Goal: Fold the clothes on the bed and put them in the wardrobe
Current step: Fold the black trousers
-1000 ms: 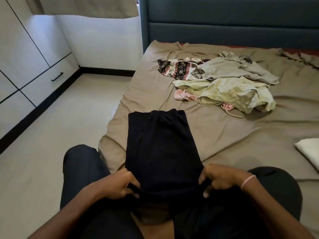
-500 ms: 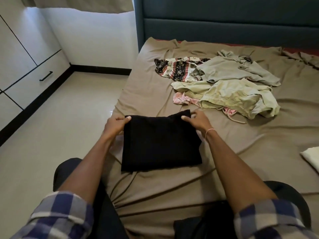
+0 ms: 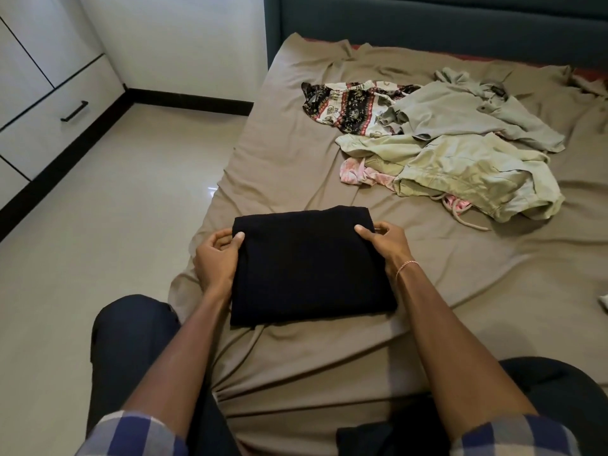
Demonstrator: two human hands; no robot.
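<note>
A black garment [image 3: 309, 268], folded into a rectangle, lies on the brown bed sheet [image 3: 286, 159] in front of me. My left hand [image 3: 215, 258] grips its left edge near the far corner, thumb on top. My right hand [image 3: 385, 245] grips the right edge the same way. Farther back on the bed lies a loose heap: a patterned black, red and white piece [image 3: 345, 103], a grey-green shirt [image 3: 460, 110], a pale green garment [image 3: 470, 172] and a pink piece [image 3: 358, 171] under it.
White wardrobe doors and a drawer with a black handle [image 3: 74, 110] stand along the left wall. Tiled floor [image 3: 98, 225] lies between wardrobe and bed. A dark teal headboard [image 3: 427, 24] closes the far side. Something white [image 3: 602, 302] peeks in at the right edge.
I folded the near end of the black garment up over the far end, halving it. My hands then slid from its far corners to grip its sides.
</note>
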